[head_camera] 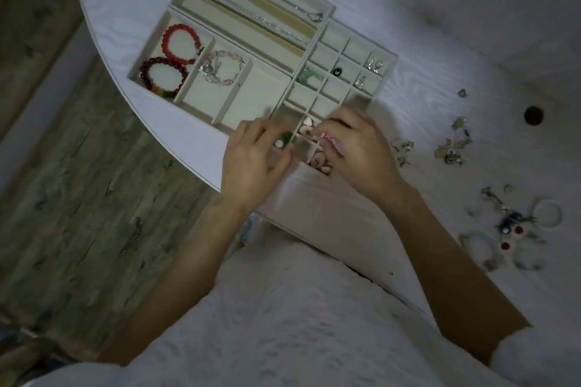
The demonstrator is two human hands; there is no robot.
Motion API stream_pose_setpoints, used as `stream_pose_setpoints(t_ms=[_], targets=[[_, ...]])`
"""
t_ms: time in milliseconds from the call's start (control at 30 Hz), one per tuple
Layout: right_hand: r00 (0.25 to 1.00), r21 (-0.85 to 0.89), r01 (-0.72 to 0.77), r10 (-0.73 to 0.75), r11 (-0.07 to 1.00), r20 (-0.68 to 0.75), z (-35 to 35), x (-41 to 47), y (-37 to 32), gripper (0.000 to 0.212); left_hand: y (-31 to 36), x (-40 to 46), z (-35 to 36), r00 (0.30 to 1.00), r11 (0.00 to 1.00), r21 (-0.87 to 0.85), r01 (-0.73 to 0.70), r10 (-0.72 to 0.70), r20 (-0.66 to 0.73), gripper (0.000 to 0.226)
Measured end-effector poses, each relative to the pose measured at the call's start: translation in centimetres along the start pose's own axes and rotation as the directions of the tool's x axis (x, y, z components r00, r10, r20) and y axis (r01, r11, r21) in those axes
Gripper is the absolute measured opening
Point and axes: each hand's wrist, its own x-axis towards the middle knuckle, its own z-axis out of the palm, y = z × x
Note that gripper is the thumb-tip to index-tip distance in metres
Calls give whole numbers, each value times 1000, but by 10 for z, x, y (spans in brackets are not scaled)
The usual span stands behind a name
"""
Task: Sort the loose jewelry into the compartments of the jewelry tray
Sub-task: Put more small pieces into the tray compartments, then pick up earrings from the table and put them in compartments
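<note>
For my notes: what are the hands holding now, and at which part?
The right hand pinches a small pink piece between its fingertips; the exact part is too blurred to tell. The left hand seems empty.

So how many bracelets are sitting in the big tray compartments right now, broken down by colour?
Bright red bead bracelet: 1
Dark red bead bracelet, with a few green and orange beads: 1
Clear and pale pink bead bracelet: 1
Total: 3

The two red ones share the leftmost compartment of the jewelry tray; the pale one lies in the next.

blurred right hand (355, 148), tray's near cells (309, 148) partly covered
</note>
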Motion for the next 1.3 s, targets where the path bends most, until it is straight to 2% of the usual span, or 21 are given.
stream_pose_setpoints(t_ms=[133, 233, 400, 500, 733, 833, 933, 1067, 1167, 1300], targets=[[953, -53, -254, 241, 966, -183, -23, -56, 39, 16, 43, 15, 10, 989, 972, -226, -64, 92, 114, 29], [880, -59, -444, 423, 894, -215, -25, -95, 83, 24, 80, 22, 42, 950, 963, -252, -100, 168, 265, 33], [961, -148, -273, 275, 950, -10, -16, -112, 125, 44, 113, 27, 102, 884, 964, -3, -265, 244, 400, 36], [957, -141, -290, 288, 947, -28, -21, -117, 135, 42, 117, 18, 113, 862, 962, 86, -260, 191, 470, 43], [957, 26, -249, 250, 968, -148, -25, -101, 144, 23, 108, -6, 112, 910, 984, 24, -175, 153, 387, 51], [974, -16, -205, 203, 979, -98, -27, -85, 138, 19, 107, -11, 115, 928, 993, -6, -118, 113, 356, 47], [969, -79, -246, 247, 966, 3, -33, -80, 138, 26, 109, -10, 118, 947, 995, -11, -102, 100, 304, 44], [961, -79, -275, 276, 958, 4, -45, -89, 155, 35, 115, 0, 119, 981, 998, -1, -55, 54, 185, 36], [966, -84, -257, 259, 963, 18, -49, -91, 169, 33, 114, 7, 124, 991, 999, 29, -32, 28, 129, 33], [986, -38, -161, 163, 986, 33, -51, -90, 172, 28, 119, 27, 134, 975, 989, 83, -123, 105, 197, 20]])
